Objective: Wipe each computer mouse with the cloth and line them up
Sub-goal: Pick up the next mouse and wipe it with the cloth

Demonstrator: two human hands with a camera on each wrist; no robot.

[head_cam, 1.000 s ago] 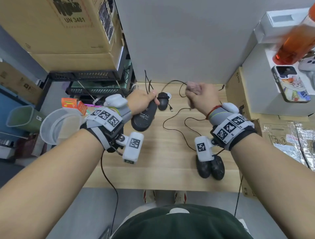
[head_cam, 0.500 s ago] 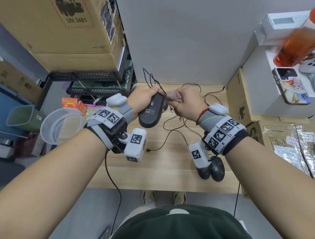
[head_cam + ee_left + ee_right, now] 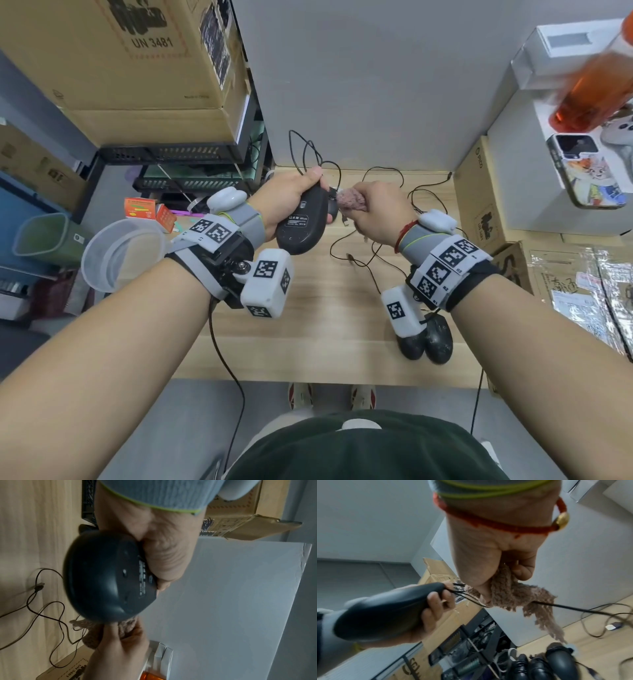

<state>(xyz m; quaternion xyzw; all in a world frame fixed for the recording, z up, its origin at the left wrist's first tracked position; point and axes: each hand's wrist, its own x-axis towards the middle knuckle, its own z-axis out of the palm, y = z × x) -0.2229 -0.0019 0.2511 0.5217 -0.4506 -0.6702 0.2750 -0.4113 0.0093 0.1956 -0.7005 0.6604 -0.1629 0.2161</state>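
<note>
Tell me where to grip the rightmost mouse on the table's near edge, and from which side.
Grip the rightmost mouse across its narrow flanks from above, hand coming down from the right. Another mouse lies close against its left side, and its cord runs off the far end.

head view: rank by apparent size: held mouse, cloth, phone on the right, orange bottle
1. Orange bottle, blurred and cut off by the frame edge; near the camera, so unsure.
2. Phone and held mouse, gripped by the left hand: alike, not ranked.
3. Cloth, mostly hidden in the right hand.
</note>
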